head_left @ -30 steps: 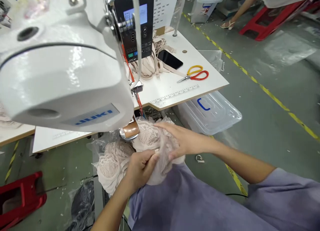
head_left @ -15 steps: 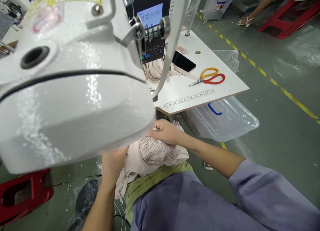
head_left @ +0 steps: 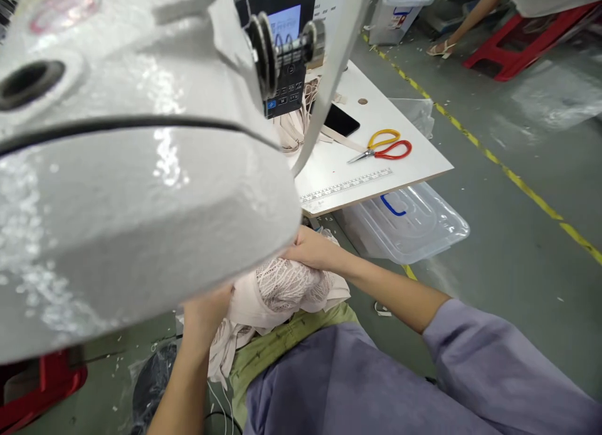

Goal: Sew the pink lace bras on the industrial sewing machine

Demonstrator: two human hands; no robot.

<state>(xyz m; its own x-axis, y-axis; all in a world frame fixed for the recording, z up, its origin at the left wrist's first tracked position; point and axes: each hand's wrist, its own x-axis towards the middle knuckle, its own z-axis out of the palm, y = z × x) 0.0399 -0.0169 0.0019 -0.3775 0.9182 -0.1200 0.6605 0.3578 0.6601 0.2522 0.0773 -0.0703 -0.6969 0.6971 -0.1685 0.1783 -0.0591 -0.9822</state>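
A pale pink lace bra (head_left: 286, 288) rests over my lap, its cups facing up. My right hand (head_left: 313, 247) closes on its far edge, fingertips partly covered by the white sewing machine head (head_left: 188, 228). At the bra's left side is my left hand (head_left: 207, 306), with its fingers mostly hidden under the machine head; the hand appears curled at the fabric. The needle area is out of sight behind the machine head.
On the white table (head_left: 414, 153) lie scissors (head_left: 383, 148) with yellow and red handles, a black phone (head_left: 341, 120) and pale elastic strips (head_left: 291, 129). A lidded clear bin (head_left: 414, 225) stands below. Red stools (head_left: 508, 49) and a seated person's leg (head_left: 475, 15) are further off.
The view has moved closer to the machine head, which now fills more of the picture. Both hands stay at the bra, with little visible movement.
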